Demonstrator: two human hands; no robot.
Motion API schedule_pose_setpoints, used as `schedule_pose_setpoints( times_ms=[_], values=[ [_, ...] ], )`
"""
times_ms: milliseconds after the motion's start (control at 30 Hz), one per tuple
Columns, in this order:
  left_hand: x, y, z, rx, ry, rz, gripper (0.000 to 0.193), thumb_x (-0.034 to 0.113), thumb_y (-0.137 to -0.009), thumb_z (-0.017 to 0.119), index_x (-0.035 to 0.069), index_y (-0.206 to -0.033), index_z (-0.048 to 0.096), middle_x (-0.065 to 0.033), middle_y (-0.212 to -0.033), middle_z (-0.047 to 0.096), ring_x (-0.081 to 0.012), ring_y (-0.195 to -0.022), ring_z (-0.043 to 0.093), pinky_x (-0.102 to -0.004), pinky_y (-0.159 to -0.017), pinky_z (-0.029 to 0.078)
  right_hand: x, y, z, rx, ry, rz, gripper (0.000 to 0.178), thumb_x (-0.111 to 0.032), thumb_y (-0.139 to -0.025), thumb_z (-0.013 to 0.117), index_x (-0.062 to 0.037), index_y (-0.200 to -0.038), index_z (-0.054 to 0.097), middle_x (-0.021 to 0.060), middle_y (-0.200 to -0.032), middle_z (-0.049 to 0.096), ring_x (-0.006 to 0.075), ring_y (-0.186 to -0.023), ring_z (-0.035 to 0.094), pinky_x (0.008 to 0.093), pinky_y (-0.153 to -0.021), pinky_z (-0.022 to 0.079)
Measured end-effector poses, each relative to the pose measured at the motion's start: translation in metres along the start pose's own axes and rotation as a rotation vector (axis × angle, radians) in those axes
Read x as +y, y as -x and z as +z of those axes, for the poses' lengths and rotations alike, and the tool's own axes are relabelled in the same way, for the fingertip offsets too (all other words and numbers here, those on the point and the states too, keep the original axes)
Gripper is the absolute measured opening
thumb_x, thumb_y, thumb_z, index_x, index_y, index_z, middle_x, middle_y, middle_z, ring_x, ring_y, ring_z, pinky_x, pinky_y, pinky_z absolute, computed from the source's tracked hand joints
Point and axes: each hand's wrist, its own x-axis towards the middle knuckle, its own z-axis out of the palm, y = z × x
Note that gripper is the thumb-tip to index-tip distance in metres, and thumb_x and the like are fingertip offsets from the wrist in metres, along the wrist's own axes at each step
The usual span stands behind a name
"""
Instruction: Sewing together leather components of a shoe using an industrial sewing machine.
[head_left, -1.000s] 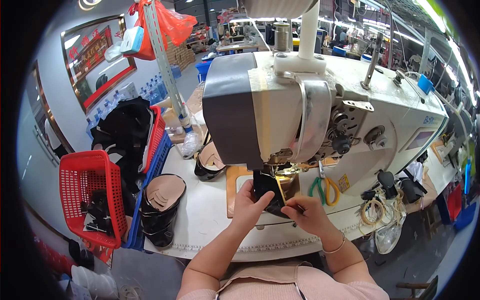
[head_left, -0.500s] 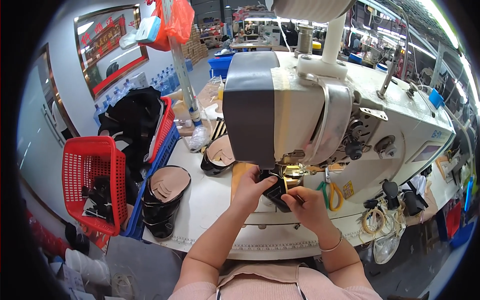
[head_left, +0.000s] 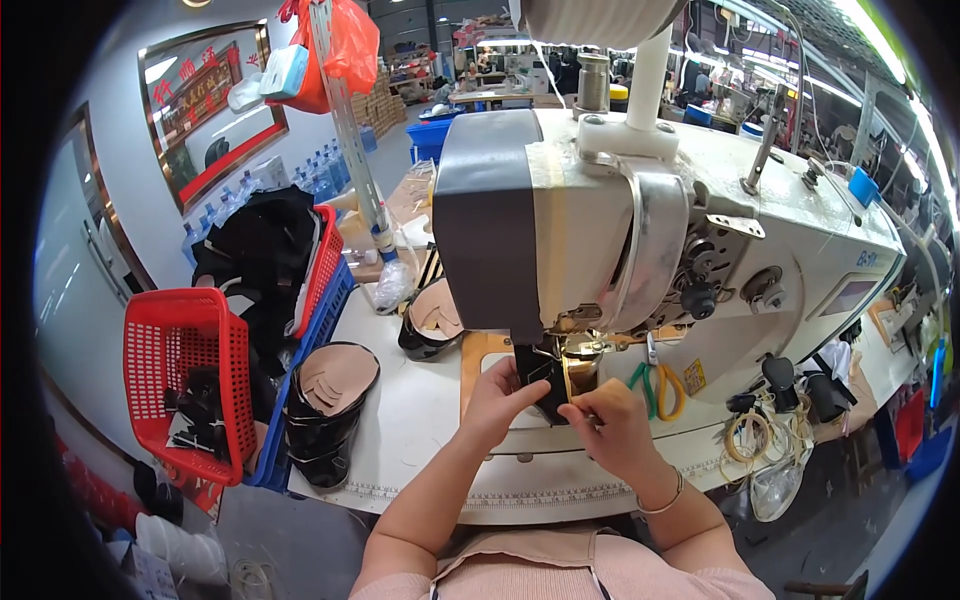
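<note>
**Black piece (head_left: 552, 408) steadied at the sewing machine (head_left: 590, 240)**

We judge the step in hand to be guiding: the black piece lies beneath the left end of the sewing machine. Our left hand (head_left: 495, 400) grips its left edge, thumb laid across the top; what the fingers do underneath we cannot tell. Our right hand (head_left: 605, 415) is drawn into a tight pinch at its lower right edge. The next move, we think, calls for light, even pressure and a level edge.

The piece looks pliant and dark, with fine pale lines. Left of the sewing machine, on the smooth white worktop (head_left: 420, 450), sit glossy black parts (head_left: 318, 440) with rounded, matte beige faces. Beneath its arm lie scissors (head_left: 658, 390) with looped green and orange handles.
</note>
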Motion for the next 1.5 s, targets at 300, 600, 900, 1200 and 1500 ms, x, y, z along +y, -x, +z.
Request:
schedule_pose_setpoints(
  times_ms=[300,600,900,1200,1500],
  values=[
    [0.007,-0.006,0.005,0.053,0.024,0.037,0.023,0.004,-0.075,0.068,0.002,-0.094,0.056,-0.0038,-0.086,0.062,-0.0095,-0.078,0.057,-0.0234,-0.073,0.046,0.002,-0.009,0.004,0.017,-0.118,0.161,0.012,-0.012,-0.073,0.072,-0.0035,-0.072,0.063,0.0055,-0.059,0.051,0.0137,-0.050,0.045,0.0258,-0.047,0.036],
    [0.008,-0.008,0.003,0.060,0.076,-0.039,0.022,0.010,-0.080,0.064,0.002,-0.097,0.054,-0.0033,-0.086,0.061,-0.0082,-0.074,0.057,-0.0219,-0.068,0.047,0.027,-0.005,0.009,0.034,-0.316,0.250,0.013,-0.015,-0.079,0.068,-0.0034,-0.076,0.061,-0.0009,-0.061,0.052,0.0058,-0.050,0.044,0.0214,-0.044,0.035],
    [-0.011,0.018,0.016,0.178,0.244,-0.122,0.014,0.020,-0.088,0.056,0.008,-0.094,0.055,0.0003,-0.081,0.059,-0.0085,-0.070,0.056,-0.0247,-0.068,0.046,0.055,-0.015,-0.002,0.352,-0.801,0.430,0.014,-0.011,-0.086,0.059,-0.0029,-0.097,0.056,0.0048,-0.070,0.057,0.0039,-0.051,0.041,0.0173,-0.045,0.031],
    [-0.011,0.025,0.033,-0.273,-0.099,-0.254,0.008,0.015,-0.084,0.062,0.009,-0.082,0.057,0.0037,-0.074,0.056,-0.0039,-0.068,0.052,-0.0198,-0.058,0.041,0.054,-0.017,-0.034,0.446,-0.940,0.331,0.006,-0.005,-0.086,0.055,-0.0028,-0.091,0.057,0.0062,-0.075,0.060,0.0031,-0.051,0.040,0.0167,-0.044,0.029],
    [0.078,0.033,-0.118,-0.373,-0.490,-0.188,0.018,0.012,-0.076,0.067,0.004,-0.091,0.062,-0.0011,-0.079,0.061,-0.0070,-0.067,0.055,-0.0237,-0.062,0.046,0.091,0.070,-0.048,0.535,-0.655,0.719,0.007,-0.006,-0.086,0.056,-0.0021,-0.090,0.058,0.0018,-0.072,0.055,0.0022,-0.048,0.035,0.0172,-0.042,0.027]
  ],
)
